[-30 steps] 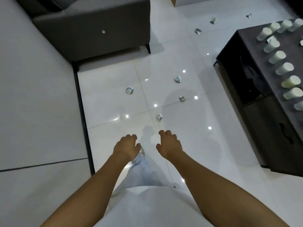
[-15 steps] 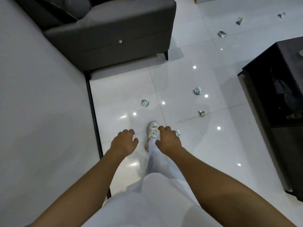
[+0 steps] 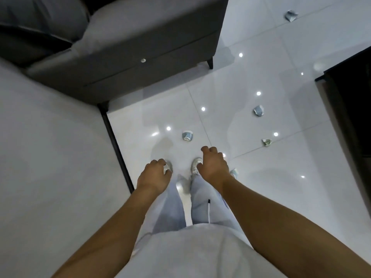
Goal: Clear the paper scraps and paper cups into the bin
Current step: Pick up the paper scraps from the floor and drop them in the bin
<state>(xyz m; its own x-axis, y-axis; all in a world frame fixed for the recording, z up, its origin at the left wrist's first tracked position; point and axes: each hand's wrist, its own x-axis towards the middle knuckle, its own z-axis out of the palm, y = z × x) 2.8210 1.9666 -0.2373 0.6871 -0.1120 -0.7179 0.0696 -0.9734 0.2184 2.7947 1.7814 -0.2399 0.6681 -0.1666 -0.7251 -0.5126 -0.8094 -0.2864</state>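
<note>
Two bare forearms reach forward from the bottom of the frame over pale trousers and a light top, and no brand, label or writing can be read anywhere. The left hand (image 3: 155,175) hangs at lower centre with its fingers (image 3: 160,163) loosely curled and holding nothing, above the toe of the left shoe (image 3: 169,167). The right hand (image 3: 214,165), just to its right and slightly higher in the frame, also has loosely curled fingers that grip nothing; it covers part of the right shoe (image 3: 195,164). A crumpled scrap (image 3: 233,173) peeks out just right of the right wrist, mostly hidden. Past the fingertips, at centre, a crumpled blue-and-white paper scrap (image 3: 187,135) lies on the floor (image 3: 281,197), which is glossy white tile with thin grout lines and bright round reflections of ceiling lights. To the right lie a greenish scrap (image 3: 266,142) and, above it, another blue-white scrap (image 3: 258,110); a further scrap (image 3: 291,16) sits near the upper right corner. A plain pale wall (image 3: 50,157) fills the left side, ending in a dark vertical edge strip (image 3: 116,149). A grey upholstered sofa (image 3: 130,47) on a short dark leg occupies the upper left and centre. A dark cabinet (image 3: 349,101) runs along the right edge.
</note>
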